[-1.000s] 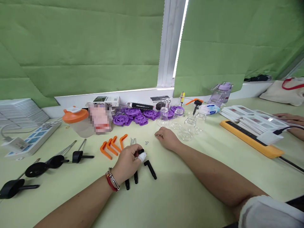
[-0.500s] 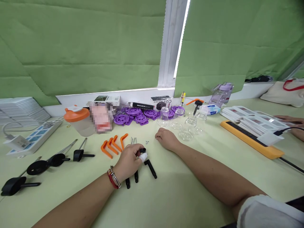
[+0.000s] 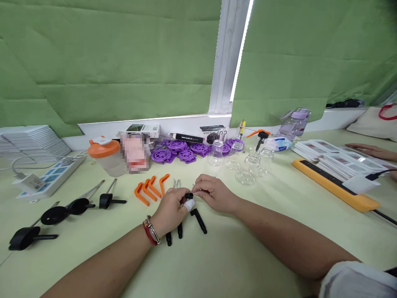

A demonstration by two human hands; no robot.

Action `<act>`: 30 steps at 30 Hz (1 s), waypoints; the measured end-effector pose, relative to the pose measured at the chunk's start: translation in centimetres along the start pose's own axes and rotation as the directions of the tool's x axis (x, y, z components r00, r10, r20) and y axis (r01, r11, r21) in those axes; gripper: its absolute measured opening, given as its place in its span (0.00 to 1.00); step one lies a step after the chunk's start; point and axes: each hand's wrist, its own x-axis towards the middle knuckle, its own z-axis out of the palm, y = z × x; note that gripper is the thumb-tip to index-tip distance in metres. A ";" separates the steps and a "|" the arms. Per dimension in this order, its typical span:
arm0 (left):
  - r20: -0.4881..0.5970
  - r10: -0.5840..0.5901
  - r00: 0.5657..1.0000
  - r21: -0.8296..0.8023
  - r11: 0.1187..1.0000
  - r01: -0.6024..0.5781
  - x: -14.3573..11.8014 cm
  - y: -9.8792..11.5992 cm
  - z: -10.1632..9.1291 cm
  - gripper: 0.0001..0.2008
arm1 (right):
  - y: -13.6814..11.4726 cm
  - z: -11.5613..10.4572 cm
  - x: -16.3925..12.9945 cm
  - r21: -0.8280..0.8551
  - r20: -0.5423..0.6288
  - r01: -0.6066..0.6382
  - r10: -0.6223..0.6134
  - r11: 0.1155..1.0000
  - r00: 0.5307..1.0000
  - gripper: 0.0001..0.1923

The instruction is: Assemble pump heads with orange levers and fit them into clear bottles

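The left hand (image 3: 170, 211) grips a small black piece (image 3: 189, 195) between its thumb and fingers. This piece is over the surface (image 3: 242, 256), near the middle of the view. Its visible end is dark, short and rounded; the rest is hidden inside the hand, so I cannot tell its full shape. The thumb wears a white cover (image 3: 189, 204).

The right hand (image 3: 215, 194) is just beside this piece. Its fingers are closed together at the tips, but I cannot tell if they hold something small.

Below the hands lies a black handle (image 3: 200, 222), bent near its upper end and with a narrower lower tip. Two more dark handles (image 3: 180, 230) lie partly hidden by the left hand. Beyond this hand there are thin metal rods (image 3: 176, 183), and to their left, four bent orange pieces (image 3: 149, 189) lie near one another.
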 end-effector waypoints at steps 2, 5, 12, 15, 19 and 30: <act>0.007 0.002 1.000 -0.001 1.000 -0.002 0.0 0.0 0.0 0.09 | 0.2 0.2 0.0 -0.009 0.016 -0.010 0.010 1.000 1.000 0.10; 0.016 0.007 1.000 0.003 1.000 -0.007 0.0 0.0 0.0 0.08 | 0.3 0.3 0.0 -0.014 0.025 -0.010 0.010 1.000 1.000 0.10; 0.013 0.022 1.000 -0.008 1.000 -0.022 0.2 0.0 0.0 0.07 | -0.1 0.4 0.2 -0.016 0.034 -0.005 0.006 1.000 0.999 0.10; 0.014 -0.002 1.000 -0.012 1.000 0.002 0.1 -0.1 0.0 0.07 | 0.8 -0.4 0.6 -0.023 -0.019 -0.042 0.042 0.999 0.999 0.10; 0.003 -0.021 1.000 -0.047 0.999 0.021 0.0 -0.4 0.0 0.09 | 4.2 -2.1 0.7 -0.186 -0.198 -0.307 0.270 0.933 0.942 0.11; 0.011 -0.029 1.000 -0.048 0.998 0.029 0.0 -0.5 0.0 0.11 | 8.1 -1.9 0.1 -0.482 0.024 -0.336 0.396 0.809 0.918 0.17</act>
